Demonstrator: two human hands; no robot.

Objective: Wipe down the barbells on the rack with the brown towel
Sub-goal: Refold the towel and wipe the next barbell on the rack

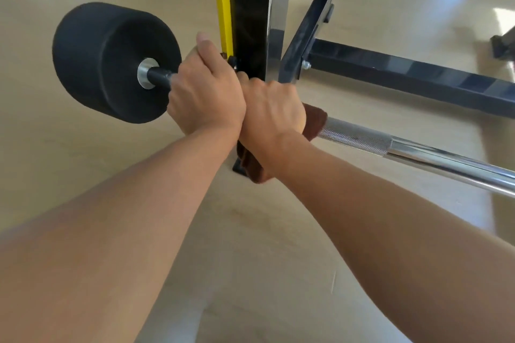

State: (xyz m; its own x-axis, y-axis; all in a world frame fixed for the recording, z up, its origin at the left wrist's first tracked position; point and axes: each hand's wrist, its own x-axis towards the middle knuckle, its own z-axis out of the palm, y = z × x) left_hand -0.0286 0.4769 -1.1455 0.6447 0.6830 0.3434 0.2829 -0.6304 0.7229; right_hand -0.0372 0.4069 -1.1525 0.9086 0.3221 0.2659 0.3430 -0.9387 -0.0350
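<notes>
We see 2 bare forearms reaching forward and down, the wrists touching side by side over the barbell [418, 153]. The left hand [204, 97] is curled over the bar just beside the black weight [111, 61], knuckles up, thumb stretched up along the yellow strip [223, 3] of the rack [252, 14]. The right hand [271, 111] is curled around the brown towel [315, 120], pressing it round the bar; its fingers wrap out of sight beneath.

The towel is dark brown and nappy. 1 end bunches out from the hand toward the rough gripping section, and another fold hangs below the wrist near the foot of the rack's post.

The bar runs from the weight at the left, past the black post, to the right edge. Its shaft is shiny chrome with 1 crosshatched band beside the towel. A silver collar sits where the bar enters the weight. Beneath lies a pale tan floor [83, 161].
</notes>
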